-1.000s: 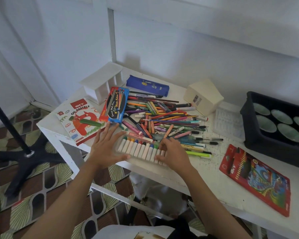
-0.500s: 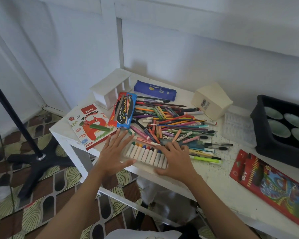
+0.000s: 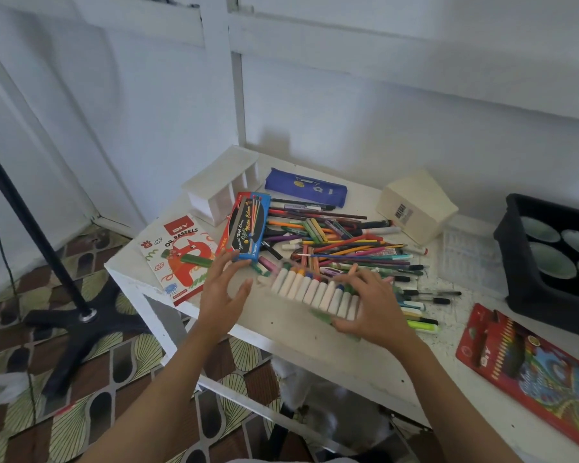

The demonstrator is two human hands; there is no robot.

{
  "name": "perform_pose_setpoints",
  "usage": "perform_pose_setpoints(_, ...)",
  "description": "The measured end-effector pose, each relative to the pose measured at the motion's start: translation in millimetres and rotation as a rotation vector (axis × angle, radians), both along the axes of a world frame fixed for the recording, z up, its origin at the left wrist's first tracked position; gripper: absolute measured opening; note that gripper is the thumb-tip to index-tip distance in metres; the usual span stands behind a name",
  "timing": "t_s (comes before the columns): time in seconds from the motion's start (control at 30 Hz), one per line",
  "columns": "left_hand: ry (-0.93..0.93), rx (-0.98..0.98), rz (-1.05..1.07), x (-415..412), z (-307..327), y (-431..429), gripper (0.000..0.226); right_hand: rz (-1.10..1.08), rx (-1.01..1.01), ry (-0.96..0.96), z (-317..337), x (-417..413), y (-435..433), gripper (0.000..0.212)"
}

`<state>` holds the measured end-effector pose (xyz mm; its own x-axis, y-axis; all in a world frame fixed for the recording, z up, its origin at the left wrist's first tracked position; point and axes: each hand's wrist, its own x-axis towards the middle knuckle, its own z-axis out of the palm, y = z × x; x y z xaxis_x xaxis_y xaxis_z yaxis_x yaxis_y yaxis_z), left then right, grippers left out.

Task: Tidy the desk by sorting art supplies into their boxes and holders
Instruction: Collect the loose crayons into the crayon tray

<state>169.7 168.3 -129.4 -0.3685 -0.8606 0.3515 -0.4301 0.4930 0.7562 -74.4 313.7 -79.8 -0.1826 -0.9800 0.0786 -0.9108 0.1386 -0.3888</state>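
I read "DIY OIL PASTELS" on the white-and-red card box (image 3: 178, 259) at the left front corner of the white desk (image 3: 281, 332), and "Special High Class Water Colour" on the blue-and-red carton (image 3: 249, 225) just beside it. The flat red pencil box (image 3: 528, 372) at right shows "DIY"; the frame cuts off its far end. A cream box (image 3: 415, 205) carries a barcode, digits unreadable. The row of white-wrapped oil pastels (image 3: 315, 292) lies near the front edge, before the heap of loose pens and pencils (image 3: 341, 245). The left hand (image 3: 221, 292) is spread wide, holding nothing, just beside the row's left end. The right hand (image 3: 371, 305), blurred, lies with straight fingers across the right end, hiding several sticks.
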Motion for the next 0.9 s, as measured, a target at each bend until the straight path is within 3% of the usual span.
perform_pose_setpoints(0.1, 0.003, -0.156, 0.107, -16.5, 14.7, -18.7, 0.025, -0.099, -0.049, -0.050, 8.1, -18.5, -0.1, 0.073)
perform_pose_setpoints(0.17, -0.117, -0.156, 0.201, -30.4, 29.7, -34.5, 0.030, -0.148, -0.080, -0.085, 13.5, -30.4, -1.2, 0.074)
perform_pose_setpoints(0.3, -0.576, 0.098, 0.205, -61.5, 52.2, -69.0, 0.067, -0.206, -0.125, -0.117, 22.5, -50.0, -6.3, 0.073)
perform_pose_setpoints(0.37, -0.675, 0.230, 0.198, -71.4, 53.0, -79.9, 0.084, -0.220, -0.150, -0.137, 25.7, -55.9, -8.2, 0.074)
perform_pose_setpoints(0.53, -0.694, 0.338, 0.291, -77.9, 44.5, -87.6, 0.098, -0.267, -0.185, -0.177, 30.3, -62.4, -9.3, 0.070)
perform_pose_setpoints(0.7, -0.575, 0.172, 0.222, -77.7, 51.0, -83.8, 0.094, -0.254, -0.207, -0.187, 42.7, -70.6, -11.5, 0.066)
perform_pose_setpoints(0.8, -0.531, 0.001, 0.116, -73.3, 65.7, -85.0, 0.103, -0.195, -0.237, -0.208, 60.0, -74.4, -15.3, 0.065)
perform_pose_setpoints(0.9, -0.493, -0.032, 0.003, -65.0, 82.8, -90.9, 0.113, -0.130, -0.239, -0.211, 78.5, -75.4, -19.3, 0.065)
